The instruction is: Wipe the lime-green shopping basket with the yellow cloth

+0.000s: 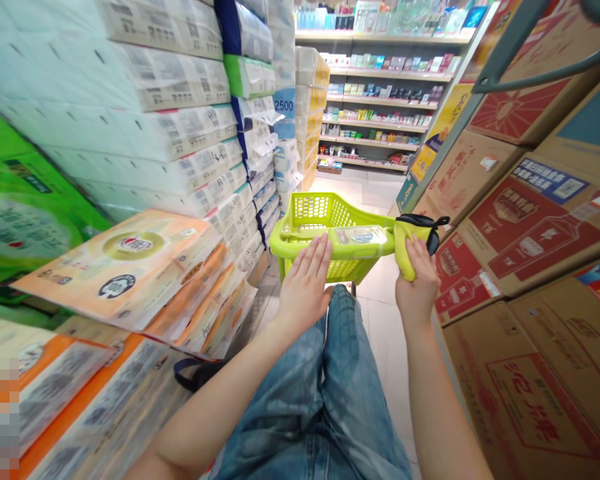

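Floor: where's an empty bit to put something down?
The pale floor looks bare between the basket and the far shelves, and between the jeans and the right-hand boxes. Stacked packs crowd the left.

Single head-worn view — from above the lap, forward and down, close in.

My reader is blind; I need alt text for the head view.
Left hand resting on a lime-green basket, right hand gripping a yellow item with black trim, in a shop aisle between stacked packs and cartons.
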`<state>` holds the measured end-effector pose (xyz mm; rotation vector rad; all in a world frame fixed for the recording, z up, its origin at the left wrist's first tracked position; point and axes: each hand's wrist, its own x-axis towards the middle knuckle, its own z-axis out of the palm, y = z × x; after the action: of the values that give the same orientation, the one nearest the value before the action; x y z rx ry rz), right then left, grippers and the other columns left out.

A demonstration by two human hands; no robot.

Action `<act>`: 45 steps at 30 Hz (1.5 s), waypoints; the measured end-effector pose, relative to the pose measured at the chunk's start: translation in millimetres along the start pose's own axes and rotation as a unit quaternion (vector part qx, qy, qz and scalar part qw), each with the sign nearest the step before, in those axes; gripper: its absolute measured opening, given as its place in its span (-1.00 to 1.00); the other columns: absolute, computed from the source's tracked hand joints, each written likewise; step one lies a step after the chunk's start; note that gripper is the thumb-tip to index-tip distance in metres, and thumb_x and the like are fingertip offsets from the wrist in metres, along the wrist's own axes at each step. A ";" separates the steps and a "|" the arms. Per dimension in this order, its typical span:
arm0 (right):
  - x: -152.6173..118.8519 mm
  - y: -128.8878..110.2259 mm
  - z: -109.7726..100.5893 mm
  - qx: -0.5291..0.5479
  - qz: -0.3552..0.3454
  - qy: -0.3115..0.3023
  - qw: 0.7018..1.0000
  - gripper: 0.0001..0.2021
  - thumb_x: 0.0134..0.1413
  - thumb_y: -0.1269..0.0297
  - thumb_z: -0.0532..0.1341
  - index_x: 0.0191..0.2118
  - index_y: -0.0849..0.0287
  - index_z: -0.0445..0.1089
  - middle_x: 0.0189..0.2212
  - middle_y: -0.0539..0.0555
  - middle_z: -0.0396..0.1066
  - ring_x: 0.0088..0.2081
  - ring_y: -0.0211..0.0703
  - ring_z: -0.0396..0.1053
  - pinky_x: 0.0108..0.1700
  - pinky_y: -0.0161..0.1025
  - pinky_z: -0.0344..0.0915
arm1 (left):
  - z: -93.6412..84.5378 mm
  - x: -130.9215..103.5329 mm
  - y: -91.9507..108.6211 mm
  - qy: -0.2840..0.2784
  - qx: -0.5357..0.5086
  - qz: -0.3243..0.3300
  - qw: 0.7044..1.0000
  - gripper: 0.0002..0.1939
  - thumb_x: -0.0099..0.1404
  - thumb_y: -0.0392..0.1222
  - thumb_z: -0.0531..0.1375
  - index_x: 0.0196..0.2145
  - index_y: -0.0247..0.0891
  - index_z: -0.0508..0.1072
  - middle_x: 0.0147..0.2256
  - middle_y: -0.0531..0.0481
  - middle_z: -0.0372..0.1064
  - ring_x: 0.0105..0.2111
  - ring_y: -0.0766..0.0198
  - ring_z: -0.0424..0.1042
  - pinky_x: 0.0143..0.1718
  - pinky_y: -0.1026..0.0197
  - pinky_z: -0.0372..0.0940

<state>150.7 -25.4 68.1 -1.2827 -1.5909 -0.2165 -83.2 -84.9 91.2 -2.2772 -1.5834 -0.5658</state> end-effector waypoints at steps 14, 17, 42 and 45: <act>-15.3 -38.4 9.2 0.014 -0.102 -0.060 0.993 -0.27 -0.02 0.62 -0.01 0.31 0.11 0.24 0.29 0.14 0.29 0.37 -0.08 0.15 0.41 0.15 0.01 | -1.3 0.2 0.5 -0.003 0.017 -0.003 1.000 -0.16 0.36 -0.13 0.07 0.43 -0.50 -0.23 0.46 -0.21 -0.36 0.46 0.11 -0.35 0.43 0.04 -0.21; -6.6 -7.3 4.8 0.007 -0.024 -0.001 1.000 -0.28 -0.05 0.60 -0.01 0.28 0.12 0.29 0.27 0.17 0.32 0.35 -0.02 0.19 0.38 0.19 0.06 | -0.4 0.8 1.7 -0.002 0.014 -0.003 1.000 -0.14 0.36 -0.10 0.09 0.43 -0.51 -0.22 0.46 -0.22 -0.36 0.46 0.09 -0.33 0.43 0.03 -0.22; -18.8 -51.2 14.2 -0.006 -0.039 -0.037 0.999 -0.22 -0.07 0.61 -0.01 0.34 0.09 0.19 0.33 0.16 0.23 0.38 -0.06 0.12 0.40 0.18 0.02 | 0.9 2.2 5.5 0.001 0.005 -0.015 1.000 -0.12 0.34 -0.16 0.10 0.43 -0.51 -0.27 0.45 -0.27 -0.33 0.46 0.08 -0.35 0.43 -0.02 -0.18; -31.0 -84.0 22.4 0.016 -0.110 -0.092 0.990 -0.22 -0.05 0.62 -0.01 0.36 0.12 0.14 0.34 0.15 0.21 0.40 -0.12 0.07 0.42 0.09 0.00 | 1.8 2.1 5.0 0.001 0.013 -0.015 1.000 -0.15 0.34 -0.19 0.08 0.42 -0.52 -0.25 0.45 -0.30 -0.33 0.46 0.07 -0.36 0.42 -0.04 -0.17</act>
<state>66.9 -64.1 70.1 -1.1274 -1.8884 -0.2139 -77.6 -84.0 90.4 -2.2363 -1.6171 -0.5513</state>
